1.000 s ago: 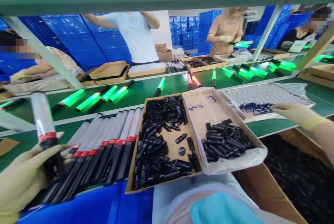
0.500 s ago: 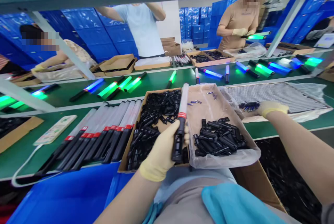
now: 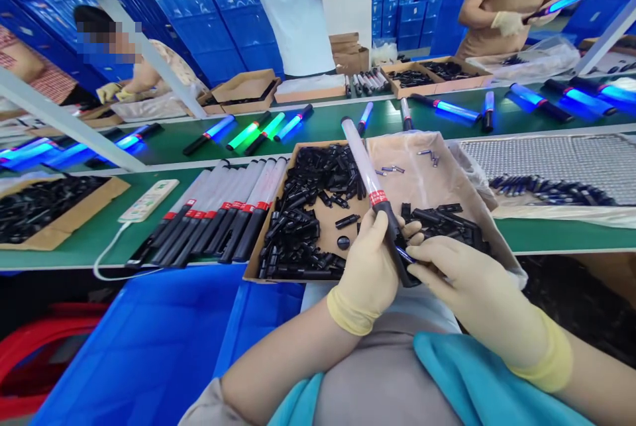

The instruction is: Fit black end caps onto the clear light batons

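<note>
My left hand (image 3: 368, 273), in a pale yellow glove, is wrapped round the black handle of an unlit light stick (image 3: 362, 159) with a white tube and a red band. The stick tilts up and away to the left, its handle slot facing up. At that slot, the gloved fingers of my right hand (image 3: 462, 280) pinch a small blue battery (image 3: 405, 254), partly hidden by the fingertips. Beneath the hands, black plastic parts (image 3: 447, 222) lie in a plastic-lined carton (image 3: 422, 181), along with a few loose batteries (image 3: 392, 169).
A carton of small black parts (image 3: 328, 171) adjoins on the left. Further left lie several unlit light sticks (image 3: 213, 214) and a power strip (image 3: 149, 201). Batteries (image 3: 551, 190) fill a tray at right. Lit sticks (image 3: 454, 110) line the belt beyond; co-workers stand behind. A blue bin (image 3: 144, 340) sits below.
My right hand has come from the battery tray to the stick's handle with a battery. The stick now leans left. Several belt lights turned from green to blue, and the view has shifted.
</note>
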